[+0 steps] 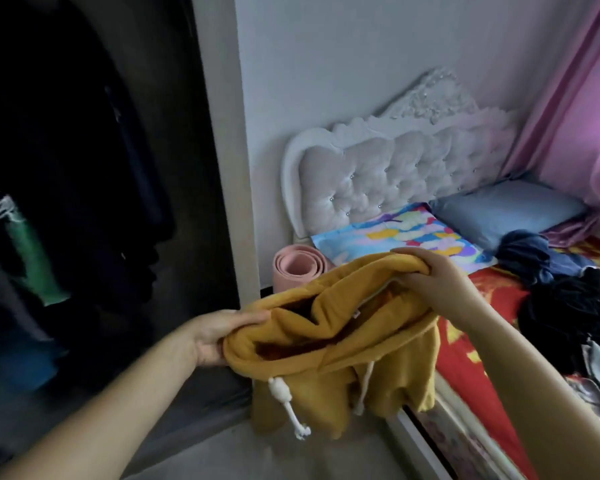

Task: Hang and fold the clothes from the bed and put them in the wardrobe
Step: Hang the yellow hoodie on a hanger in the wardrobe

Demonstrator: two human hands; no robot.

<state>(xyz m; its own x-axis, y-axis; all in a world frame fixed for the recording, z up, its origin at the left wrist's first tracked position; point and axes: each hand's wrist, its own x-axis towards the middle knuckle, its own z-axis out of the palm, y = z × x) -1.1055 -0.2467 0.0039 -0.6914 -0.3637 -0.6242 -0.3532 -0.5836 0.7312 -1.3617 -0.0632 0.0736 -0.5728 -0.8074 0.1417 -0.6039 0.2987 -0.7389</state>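
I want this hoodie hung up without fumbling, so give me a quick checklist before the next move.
1. Left hand grips the mustard hoodie: ok.
2. Right hand grips its other edge: ok.
3. Hoodie lifted off the bed: ok.
4. Hanger ready: not ok, none in view.
5. Free space in the wardrobe: cannot tell, too dark.
6. Drawstrings untangled: ok, hanging loose.

Matt fleecy cloth hoodie [343,341]; tufted velvety headboard [395,174]; satiny pillow [506,209].

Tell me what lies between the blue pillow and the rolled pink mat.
Head view: a multicoloured patterned pillow lies flat between the blue pillow and pink mat.
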